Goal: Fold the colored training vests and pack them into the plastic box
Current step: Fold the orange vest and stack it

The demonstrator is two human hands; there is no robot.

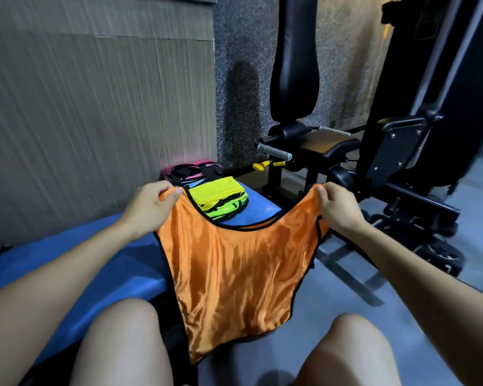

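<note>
An orange training vest (234,277) with black trim hangs spread out in the air in front of my knees. My left hand (151,204) pinches its left shoulder strap and my right hand (336,207) pinches its right strap. Beyond the vest, a folded stack of yellow and neon-green vests (219,197) lies on the blue bench (117,263). Behind that stack is a heap of pink and dark vests (191,171) against the wall. No plastic box shows in this view.
A black gym machine (313,146) with a padded seat, backrest and grey handles stands on the right, its frame and weight plates (441,254) on the grey floor. A ribbed wall (95,107) borders the bench on the left. My bare knees fill the bottom edge.
</note>
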